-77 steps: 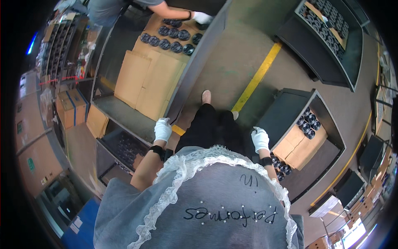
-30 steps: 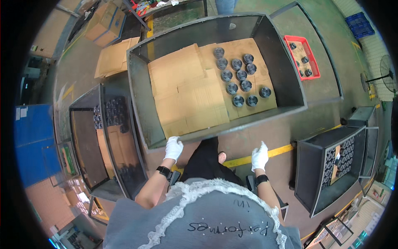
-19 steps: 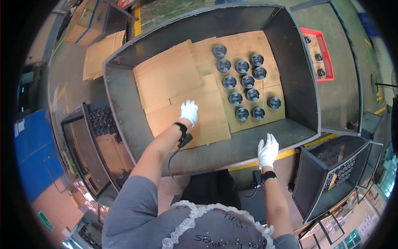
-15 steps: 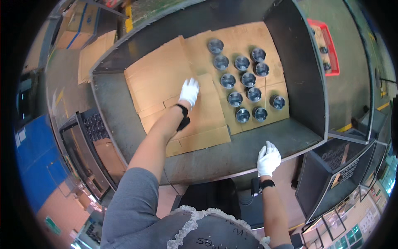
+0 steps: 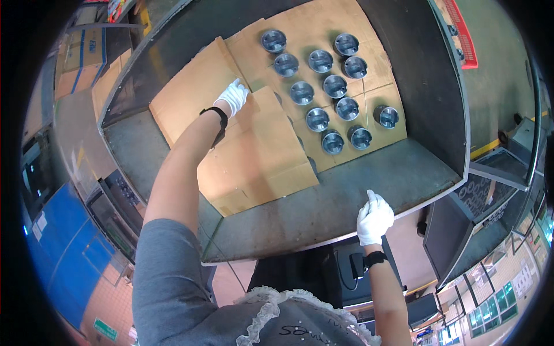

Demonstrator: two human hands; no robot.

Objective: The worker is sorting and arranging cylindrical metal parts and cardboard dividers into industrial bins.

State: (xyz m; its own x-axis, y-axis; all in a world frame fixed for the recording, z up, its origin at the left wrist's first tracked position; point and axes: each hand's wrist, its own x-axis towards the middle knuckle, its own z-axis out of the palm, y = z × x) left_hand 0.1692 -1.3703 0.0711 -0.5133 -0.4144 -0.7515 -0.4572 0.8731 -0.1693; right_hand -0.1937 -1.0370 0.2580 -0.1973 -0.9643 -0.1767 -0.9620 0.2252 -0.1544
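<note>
My left hand, in a white glove, has its fingers curled at the far edge of a loose cardboard sheet. That sheet is raised and tilted over the left part of a metal bin. Dark round edges of pistons peek out from under its right side. To the right, several grey metal pistons stand in loose rows on a cardboard layer. Over the bin's front ledge, my right hand, also gloved, is loosely closed with one finger up and nothing visible in it.
Dark metal walls enclose the bin, with a bare front ledge. A red crate is on the floor at the far right. Metal racks holding round parts stand at lower right. Cardboard boxes are at far left.
My left hand has moved left and away from me, its fingers now curled. The loose sheet has shifted and lifted, uncovering piston edges along its right side. My right hand's fingers have curled in more.
</note>
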